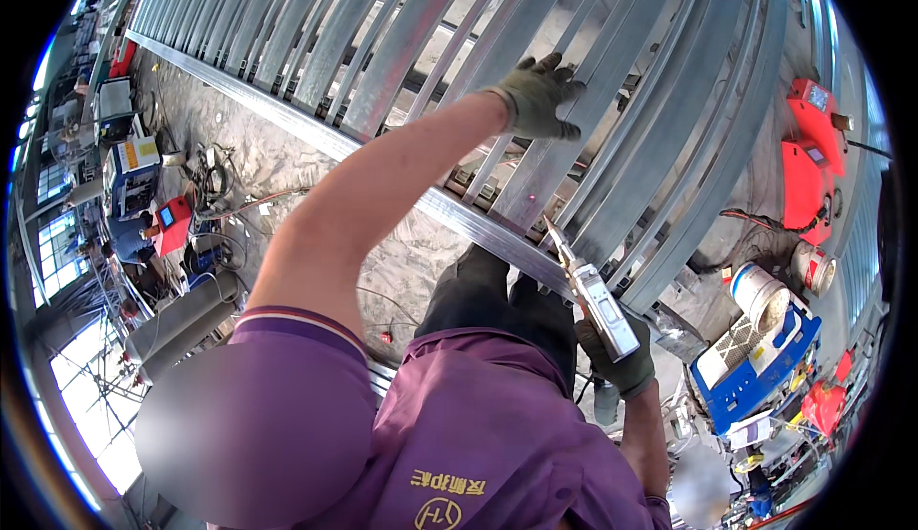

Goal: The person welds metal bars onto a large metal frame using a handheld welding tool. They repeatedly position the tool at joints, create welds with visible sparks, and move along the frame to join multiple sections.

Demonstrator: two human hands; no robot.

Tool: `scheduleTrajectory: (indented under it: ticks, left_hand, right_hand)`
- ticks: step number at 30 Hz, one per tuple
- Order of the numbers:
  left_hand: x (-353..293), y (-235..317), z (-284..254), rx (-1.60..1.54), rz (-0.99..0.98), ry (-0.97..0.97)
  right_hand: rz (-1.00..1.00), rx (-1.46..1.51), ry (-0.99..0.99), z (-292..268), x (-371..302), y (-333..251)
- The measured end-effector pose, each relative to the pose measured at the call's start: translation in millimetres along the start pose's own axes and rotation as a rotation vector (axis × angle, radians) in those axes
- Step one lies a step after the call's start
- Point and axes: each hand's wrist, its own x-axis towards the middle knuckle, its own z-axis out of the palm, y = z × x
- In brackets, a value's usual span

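Looking down from the head view, I record my left hand (537, 98) in a grey-green work glove, arm stretched up and away from me, its fingers spread and pressed flat against one upright bar of a galvanised steel fence panel (612, 99); that grip is open and merely braces on the metal, wrapped around nothing. My right hand (620, 358), gloved alike, has its grip closed around the lower body of a silver handheld welding torch (598, 296). The torch rises out of that fist toward the upper left, and its narrow nozzle (557, 235) meets the panel at or just above the long horizontal rail (478, 229), where an upright bar joins it; whether the tip truly touches the steel I cannot tell. The torch thus lies wholly in the right grip, well below and slightly right of the left hand, with the bar between them. A faint reddish dot shows on the bar just above the nozzle. Beyond the panel on the right stand red machine units (813, 162), a white bucket (760, 293) and a blue box unit (755, 367) on the floor. At far left, grey gas cylinders (182, 324) lie near cables on the concrete.
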Motion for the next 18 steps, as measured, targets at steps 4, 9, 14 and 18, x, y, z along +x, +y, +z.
scheduleTrajectory:
  ticks: [4, 9, 14, 18]
  left_hand:
    - [-33.2, -36.2, -7.0, 0.192, 0.024, 0.208]
    - [-46.8, -79.8, 37.3, 0.259, 0.080, 0.179]
    - [-46.6, -82.8, 39.1, 0.109, 0.043, 0.108]
    - [-36.6, -80.6, 43.3, 0.116, 0.050, 0.074]
  right_hand:
    - [-0.069, -0.065, 0.069, 16.9, 1.3, -9.8]
    - [-0.072, -0.221, -0.058, 29.3, 6.5, -0.7]
    - [-0.083, -0.259, -0.106, 26.1, 28.4, -19.9]
    - [0.009, -0.230, -0.201, 14.2, 36.4, -20.9]
